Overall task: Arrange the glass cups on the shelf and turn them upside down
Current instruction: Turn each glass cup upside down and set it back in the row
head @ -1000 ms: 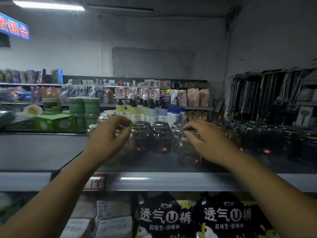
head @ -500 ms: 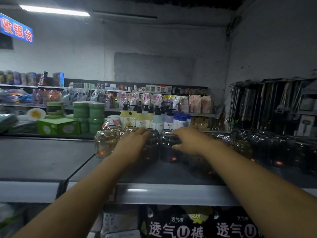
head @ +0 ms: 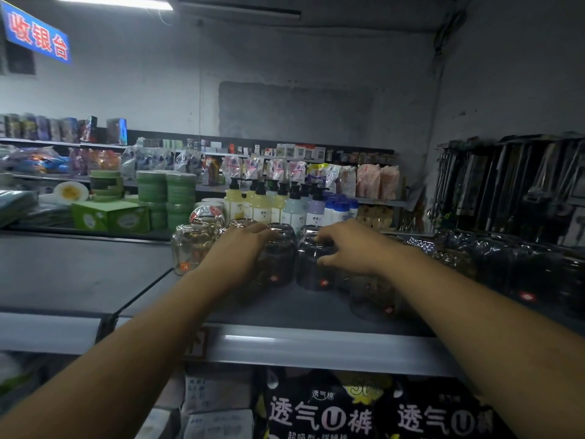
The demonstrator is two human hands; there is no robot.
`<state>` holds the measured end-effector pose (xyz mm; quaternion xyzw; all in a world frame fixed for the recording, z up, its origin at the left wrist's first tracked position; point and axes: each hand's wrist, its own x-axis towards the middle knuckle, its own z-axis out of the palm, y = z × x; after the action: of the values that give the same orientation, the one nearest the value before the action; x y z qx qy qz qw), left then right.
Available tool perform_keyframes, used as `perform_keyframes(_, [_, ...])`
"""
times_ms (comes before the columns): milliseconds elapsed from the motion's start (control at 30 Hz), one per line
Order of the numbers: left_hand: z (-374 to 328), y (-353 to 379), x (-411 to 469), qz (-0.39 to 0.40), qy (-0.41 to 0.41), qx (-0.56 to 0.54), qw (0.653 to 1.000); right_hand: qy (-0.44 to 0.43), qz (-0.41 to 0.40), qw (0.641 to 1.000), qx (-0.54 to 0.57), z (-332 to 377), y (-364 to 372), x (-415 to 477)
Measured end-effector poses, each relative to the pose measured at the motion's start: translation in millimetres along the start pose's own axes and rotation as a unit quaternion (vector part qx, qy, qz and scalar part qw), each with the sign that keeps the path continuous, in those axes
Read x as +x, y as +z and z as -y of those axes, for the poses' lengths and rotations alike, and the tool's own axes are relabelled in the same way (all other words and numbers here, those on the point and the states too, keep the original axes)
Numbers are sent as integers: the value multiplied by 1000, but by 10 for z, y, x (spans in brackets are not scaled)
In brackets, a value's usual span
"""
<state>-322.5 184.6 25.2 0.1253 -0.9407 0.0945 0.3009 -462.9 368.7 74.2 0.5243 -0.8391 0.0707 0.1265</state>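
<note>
While left hand (head: 242, 250) curls over a glass cup (head: 277, 269), right hand (head: 349, 247) pinches another.

Top left, blue sign (head: 36, 34) with red characters; farther back, pump bottles (head: 278, 204) beside stacked green tubs (head: 166, 198) and a green box (head: 109, 217); far right, hanging metal utensils (head: 506, 185); low in front, black packs (head: 319, 413) with white characters

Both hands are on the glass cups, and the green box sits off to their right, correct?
No: the head view shows the green box to their left. The left hand and right hand are indeed on the glass cups.
</note>
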Motion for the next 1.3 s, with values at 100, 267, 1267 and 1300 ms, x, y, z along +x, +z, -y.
perform_keyframes(100, [2,5,18,3,1,9,1000,-9,-4,1000,7,-17,-4,1])
perform_keyframes(267, [33,8,55,11,7,21,1000,-24,1,1000,0,-53,0,60])
perform_keyframes(1267, [148,149,906,200,-54,-98,973,-5,84,996,-8,-327,208,870])
perform_keyframes(1300, [153,155,904,198,-53,-99,974,-7,84,996,-9,-324,205,867])
